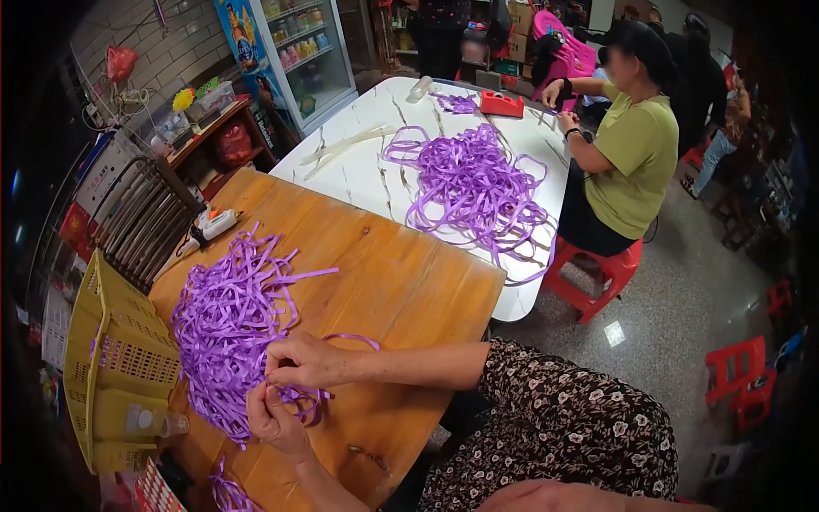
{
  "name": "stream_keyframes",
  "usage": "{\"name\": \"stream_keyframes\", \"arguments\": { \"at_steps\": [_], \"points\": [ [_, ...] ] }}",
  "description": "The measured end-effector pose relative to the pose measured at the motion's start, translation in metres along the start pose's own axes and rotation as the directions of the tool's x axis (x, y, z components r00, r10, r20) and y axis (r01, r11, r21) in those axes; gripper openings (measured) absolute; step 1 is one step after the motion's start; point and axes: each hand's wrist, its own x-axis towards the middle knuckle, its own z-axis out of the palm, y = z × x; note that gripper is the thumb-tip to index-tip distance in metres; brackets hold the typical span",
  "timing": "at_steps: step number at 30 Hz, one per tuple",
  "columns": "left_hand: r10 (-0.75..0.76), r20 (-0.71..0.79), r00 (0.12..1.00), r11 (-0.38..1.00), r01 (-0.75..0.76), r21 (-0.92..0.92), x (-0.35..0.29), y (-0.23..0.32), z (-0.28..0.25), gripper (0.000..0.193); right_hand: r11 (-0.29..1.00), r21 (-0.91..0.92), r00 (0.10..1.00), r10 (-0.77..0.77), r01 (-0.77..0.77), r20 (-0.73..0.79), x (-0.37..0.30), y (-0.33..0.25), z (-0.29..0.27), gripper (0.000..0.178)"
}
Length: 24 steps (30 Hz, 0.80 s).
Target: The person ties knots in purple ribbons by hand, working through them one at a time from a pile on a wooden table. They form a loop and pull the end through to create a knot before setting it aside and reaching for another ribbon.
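My right hand (307, 362) and my left hand (277, 420) meet fingertip to fingertip over the near part of the wooden table (401, 282). Both are closed in a pinch on a strip of purple ribbon, mostly hidden by the fingers. Beside and under them lies a big tangled pile of purple ribbon (226, 328). A loose ribbon loop (354, 340) shows past my right wrist, and more strands curl out by my left hand.
A yellow perforated basket (128, 367) stands at the table's left edge, near a white glue gun (215, 224). Adjoining is a white table (350, 179) with another purple pile (478, 183) and a red tape dispenser (502, 104). A person in a green shirt (636, 162) sits there on a red stool (597, 277).
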Motion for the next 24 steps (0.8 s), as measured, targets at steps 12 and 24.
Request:
{"name": "stream_keyframes", "arguments": {
  "at_steps": [12, 24],
  "points": [
    [-0.335, 0.039, 0.941, 0.852, 0.32, -0.415, -0.002, -0.006, -0.002, 0.011, 0.82, -0.34, 0.888, -0.429, 0.461, 0.168, 0.003, 0.005, -0.011, 0.019],
    [-0.43, 0.221, 0.875, 0.806, 0.483, -0.342, 0.003, 0.001, -0.019, 0.007, 0.68, -0.463, 0.82, -0.514, 0.569, 0.253, 0.003, 0.003, -0.018, 0.016]
  ]
}}
